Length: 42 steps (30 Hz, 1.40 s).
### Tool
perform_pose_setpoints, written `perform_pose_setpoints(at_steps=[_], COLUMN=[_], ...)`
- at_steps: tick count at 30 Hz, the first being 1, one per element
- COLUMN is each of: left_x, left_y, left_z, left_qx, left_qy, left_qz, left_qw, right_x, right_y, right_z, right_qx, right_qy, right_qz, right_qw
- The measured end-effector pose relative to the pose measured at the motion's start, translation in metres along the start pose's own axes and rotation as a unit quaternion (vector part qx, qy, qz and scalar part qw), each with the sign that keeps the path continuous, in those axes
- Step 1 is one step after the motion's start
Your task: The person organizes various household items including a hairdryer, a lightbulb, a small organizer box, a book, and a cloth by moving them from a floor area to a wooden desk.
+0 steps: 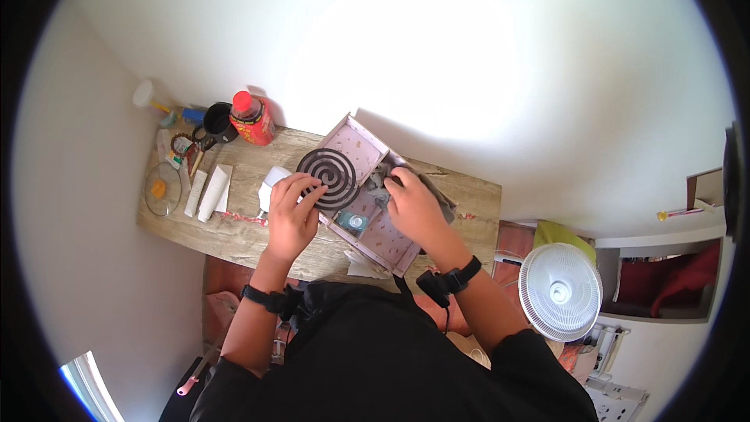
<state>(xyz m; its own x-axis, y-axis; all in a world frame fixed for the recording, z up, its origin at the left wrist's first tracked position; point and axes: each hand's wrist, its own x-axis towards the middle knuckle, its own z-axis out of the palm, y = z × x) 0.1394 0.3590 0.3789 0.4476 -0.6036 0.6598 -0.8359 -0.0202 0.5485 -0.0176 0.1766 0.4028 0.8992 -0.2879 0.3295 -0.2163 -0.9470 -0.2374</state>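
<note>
My left hand (293, 211) grips the lower left edge of a black spiral mosquito coil (328, 179). The coil overlaps the left side of a pink patterned box (351, 143) with dividers. My right hand (413, 205) reaches over the box's right half, fingers bent beside a grey, crumpled, cloth-like thing (375, 179). Whether those fingers pinch anything is hidden. A small bottle with clear blue-green contents (354, 221) lies in a front compartment. Dark cloth (436, 196) shows at the box's right edge. Partly behind my left hand is a white object (272, 184).
On the wooden table (281, 252), a red-capped bottle (252, 120) and a black mug (220, 123) stand at the back left. Near them are a white tube (195, 193), folded tissue (215, 190) and a round glass lid (163, 189). A white fan (559, 293) stands right of the table.
</note>
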Motion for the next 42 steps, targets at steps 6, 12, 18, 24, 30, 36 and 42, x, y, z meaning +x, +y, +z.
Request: perform_pose_setpoints(at_steps=[6,12,18,24,30,36,42], left_x=[-0.008,-0.010,0.000,0.000,0.002,0.001,0.002], left_y=[-0.012,-0.013,-0.016,-0.021,-0.023,-0.025,-0.026], left_z=[0.002,0.007,0.019,0.024,0.028,0.024,0.025], left_qx=[-0.036,-0.077,-0.064,-0.043,-0.031,-0.037,-0.038], left_qy=[0.012,0.054,0.107,0.096,0.104,0.089,0.089], left_qz=[-0.027,-0.049,-0.131,-0.166,-0.171,-0.174,-0.164], left_qw=[0.999,0.994,0.983,0.981,0.979,0.980,0.982], right_x=[0.028,0.033,0.044,0.019,0.029,0.043,0.061], right_y=[0.016,0.027,0.019,-0.011,-0.001,-0.006,0.009], right_z=[0.015,0.047,0.037,-0.003,0.015,0.014,0.032], right_qx=[0.018,-0.043,-0.084,0.034,0.072,-0.019,-0.052], right_qy=[-0.209,-0.263,-0.295,-0.147,-0.254,-0.336,-0.452], right_qz=[0.089,0.107,0.187,0.037,0.076,0.053,0.102], right_qw=[0.974,0.958,0.933,0.988,0.962,0.940,0.884])
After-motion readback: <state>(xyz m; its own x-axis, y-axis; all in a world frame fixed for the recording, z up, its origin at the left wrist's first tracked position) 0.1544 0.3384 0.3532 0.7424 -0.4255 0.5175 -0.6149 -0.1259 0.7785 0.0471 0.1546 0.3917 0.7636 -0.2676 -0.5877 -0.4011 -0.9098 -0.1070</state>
